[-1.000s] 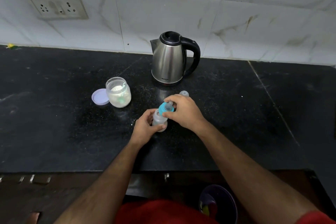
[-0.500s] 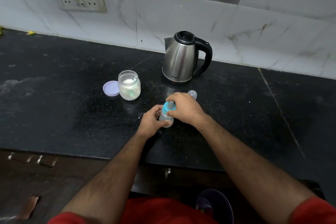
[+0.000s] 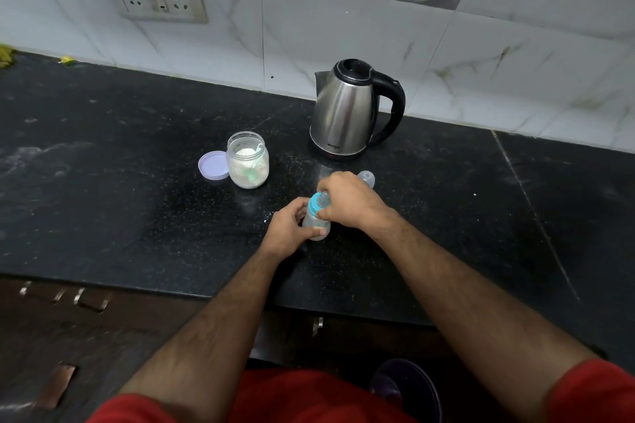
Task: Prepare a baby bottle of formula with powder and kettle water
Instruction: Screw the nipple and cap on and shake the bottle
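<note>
bottle cap [image 3: 367,178] half hidden behind right hand [image 3: 350,200], bowl [image 3: 407,388] partly hidden

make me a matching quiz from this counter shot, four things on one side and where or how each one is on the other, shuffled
Things:
1. kettle
2. purple lid
3. powder jar
4. baby bottle

Place or state:
a. held in both hands, the left hand round its body, the right hand at its blue collar
b. open, with white powder and a scoop inside
c. flat on the counter, to the left of the jar
d. upright near the tiled wall, handle to the right

Pairs: 1-d, 2-c, 3-b, 4-a
</note>
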`<state>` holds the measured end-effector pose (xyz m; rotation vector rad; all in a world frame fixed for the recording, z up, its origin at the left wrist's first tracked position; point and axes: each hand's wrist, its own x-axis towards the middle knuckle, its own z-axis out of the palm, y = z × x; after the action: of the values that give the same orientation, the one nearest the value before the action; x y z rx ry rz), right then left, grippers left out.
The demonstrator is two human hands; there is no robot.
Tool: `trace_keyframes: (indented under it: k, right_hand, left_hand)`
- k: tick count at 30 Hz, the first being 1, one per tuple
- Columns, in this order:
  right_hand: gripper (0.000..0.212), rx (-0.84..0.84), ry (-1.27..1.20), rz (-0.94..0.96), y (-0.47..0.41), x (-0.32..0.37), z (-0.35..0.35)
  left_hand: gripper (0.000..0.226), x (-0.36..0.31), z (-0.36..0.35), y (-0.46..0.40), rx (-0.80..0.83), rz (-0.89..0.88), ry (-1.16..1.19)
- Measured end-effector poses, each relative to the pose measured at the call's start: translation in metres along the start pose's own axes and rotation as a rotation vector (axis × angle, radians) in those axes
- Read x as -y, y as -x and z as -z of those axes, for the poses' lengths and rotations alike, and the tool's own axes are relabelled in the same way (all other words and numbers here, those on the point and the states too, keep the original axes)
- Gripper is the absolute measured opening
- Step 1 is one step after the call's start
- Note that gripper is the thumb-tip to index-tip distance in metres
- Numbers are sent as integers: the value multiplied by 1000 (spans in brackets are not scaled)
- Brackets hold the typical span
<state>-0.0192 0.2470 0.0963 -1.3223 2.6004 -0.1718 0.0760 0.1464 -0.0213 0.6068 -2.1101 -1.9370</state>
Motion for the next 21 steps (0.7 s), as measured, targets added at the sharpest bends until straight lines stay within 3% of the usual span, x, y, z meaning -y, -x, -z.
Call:
trace_keyframes:
  k: [6,14,19,21]
  right_hand:
    - [19,-8,84,16,-2,3,2]
    - [21,-12,126,32,-2,5,4]
    - [26,9,172,-8,-8,7,4]
    - [39,16,173,-49,-9,8,2]
  left_hand:
    - [55,1,0,-1,-5,-8,-18]
    - [55,4,1,-2,0,-5,-41]
    - [54,5,1,-3,4,2,-38]
    - [52,6,1,-3,-6,2,-33]
